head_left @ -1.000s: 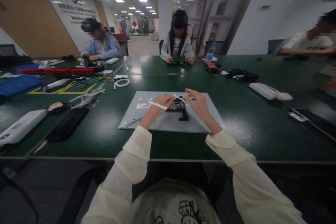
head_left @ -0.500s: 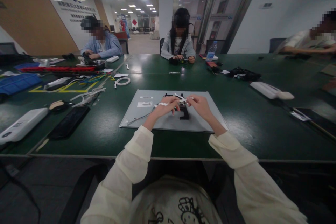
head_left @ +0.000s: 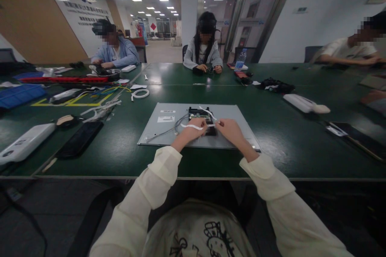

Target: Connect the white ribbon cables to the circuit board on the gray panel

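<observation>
A thin white strip (head_left: 211, 125), flat and bendy like tape or ribbon, is stretched between my two hands. My left hand (head_left: 195, 127) pinches it; one loose end curls out to the left past the knuckles. On the other side, my right hand (head_left: 229, 129) has its fingertips closed on the strip, and a free length bends up and back. Both hands are just above a grey flat panel (head_left: 157, 130) lying on the table. A black bracket with a circuit board (head_left: 196, 113) sits on the panel, partly covered by my hands. A grey cable (head_left: 165, 133) runs from it leftward.
On the green table (head_left: 126, 156) lie a black phone (head_left: 80, 139), a white device (head_left: 27, 143), a coiled white cable (head_left: 140, 93) and a blue tray (head_left: 21, 95). A white bottle-like object (head_left: 301, 103) is at right. Three people sit around the table.
Both hands have come slightly nearer to me and lower, and more of the black bracket's back part shows. The strip now spans between the hands, its free length bending back.
</observation>
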The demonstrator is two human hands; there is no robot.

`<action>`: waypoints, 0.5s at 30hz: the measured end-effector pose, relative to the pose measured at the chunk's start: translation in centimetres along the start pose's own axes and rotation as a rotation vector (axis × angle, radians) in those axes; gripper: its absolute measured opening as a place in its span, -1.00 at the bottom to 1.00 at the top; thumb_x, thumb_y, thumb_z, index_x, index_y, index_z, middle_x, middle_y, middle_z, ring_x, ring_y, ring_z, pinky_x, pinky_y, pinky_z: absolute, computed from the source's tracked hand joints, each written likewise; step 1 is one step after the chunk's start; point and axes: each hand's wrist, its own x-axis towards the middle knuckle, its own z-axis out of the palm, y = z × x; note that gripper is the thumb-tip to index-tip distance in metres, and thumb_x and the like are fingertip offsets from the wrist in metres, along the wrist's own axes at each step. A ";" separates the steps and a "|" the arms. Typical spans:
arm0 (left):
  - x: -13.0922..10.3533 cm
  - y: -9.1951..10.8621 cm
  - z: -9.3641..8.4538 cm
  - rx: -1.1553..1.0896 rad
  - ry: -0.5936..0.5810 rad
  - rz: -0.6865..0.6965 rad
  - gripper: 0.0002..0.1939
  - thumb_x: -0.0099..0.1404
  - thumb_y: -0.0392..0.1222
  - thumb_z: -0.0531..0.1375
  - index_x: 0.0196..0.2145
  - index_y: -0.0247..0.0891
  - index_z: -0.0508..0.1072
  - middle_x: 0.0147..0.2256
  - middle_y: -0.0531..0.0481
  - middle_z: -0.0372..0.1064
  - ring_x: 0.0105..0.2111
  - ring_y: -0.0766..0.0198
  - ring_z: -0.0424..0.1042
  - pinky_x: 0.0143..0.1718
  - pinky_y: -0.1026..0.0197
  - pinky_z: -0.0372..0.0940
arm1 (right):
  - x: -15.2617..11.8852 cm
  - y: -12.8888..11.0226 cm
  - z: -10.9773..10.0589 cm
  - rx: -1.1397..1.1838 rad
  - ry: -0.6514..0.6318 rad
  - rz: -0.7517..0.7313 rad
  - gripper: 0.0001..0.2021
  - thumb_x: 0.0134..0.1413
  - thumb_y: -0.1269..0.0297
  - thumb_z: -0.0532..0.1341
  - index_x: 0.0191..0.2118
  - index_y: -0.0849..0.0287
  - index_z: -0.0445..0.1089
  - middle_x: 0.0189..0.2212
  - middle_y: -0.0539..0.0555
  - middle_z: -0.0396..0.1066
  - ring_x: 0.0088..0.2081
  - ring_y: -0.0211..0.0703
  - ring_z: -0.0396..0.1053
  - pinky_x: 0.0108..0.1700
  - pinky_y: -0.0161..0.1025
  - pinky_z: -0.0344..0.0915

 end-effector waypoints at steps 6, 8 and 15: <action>0.2 -0.9 0.1 -0.020 0.012 0.003 -0.80 0.25 -0.21 -0.04 -0.42 -0.30 0.34 -0.62 0.08 0.33 -0.66 0.38 0.30 -0.55 0.35 0.20 | -0.1 0.2 0.1 0.157 -0.037 -0.091 -0.68 0.16 0.23 0.00 -0.49 0.24 0.38 -0.53 0.07 0.40 -0.44 -0.25 0.30 -0.40 -0.35 -0.01; 0.2 -1.1 0.1 -0.041 -0.005 -0.005 -0.79 0.26 -0.19 -0.04 -0.39 -0.30 0.33 -0.62 0.09 0.32 -0.66 0.38 0.31 -0.55 0.35 0.20 | -0.1 0.2 0.1 0.160 -0.039 -0.098 -0.69 0.16 0.24 0.01 -0.50 0.23 0.37 -0.52 0.07 0.40 -0.44 -0.25 0.30 -0.40 -0.36 0.00; 0.1 -1.1 0.3 -0.078 -0.016 -0.015 -0.79 0.28 -0.15 -0.03 -0.36 -0.30 0.31 -0.60 0.07 0.35 -0.66 0.37 0.31 -0.54 0.34 0.21 | -0.2 0.0 0.2 0.128 -0.036 -0.069 -0.70 0.13 0.22 0.03 -0.53 0.23 0.35 -0.54 0.07 0.39 -0.47 -0.25 0.28 -0.42 -0.36 -0.02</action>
